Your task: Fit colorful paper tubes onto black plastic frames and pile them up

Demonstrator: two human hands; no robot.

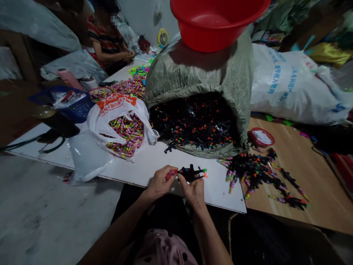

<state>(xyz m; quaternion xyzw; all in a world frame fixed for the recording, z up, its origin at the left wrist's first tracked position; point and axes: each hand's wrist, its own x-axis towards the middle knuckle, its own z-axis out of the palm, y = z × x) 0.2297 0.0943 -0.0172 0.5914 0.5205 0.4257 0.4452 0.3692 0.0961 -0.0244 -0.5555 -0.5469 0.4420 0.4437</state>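
My right hand point(195, 190) is closed around a small black toy gun point(190, 173) with green and orange bits at its muzzle. In my left hand point(161, 182), the fingers pinch a small colourful tube point(171, 174) with a red end, held against the rear of the toy gun. Both hands are over the front edge of the white table point(143, 165). Behind them, a grey-green woven sack point(193, 73) lies open, full of black toy guns point(193, 121). At left, a white plastic bag point(96, 125) holds many colourful tubes point(129, 136).
Toy guns with tubes attached point(250, 169) lie piled at right, across onto a wooden board point(325, 191). A red basin point(217, 33) sits on the sack. Nearby are a small red basket point(261, 137), a blue basket point(79, 108) and a white sack point(292, 84). Another person point(109, 44) sits at back left.
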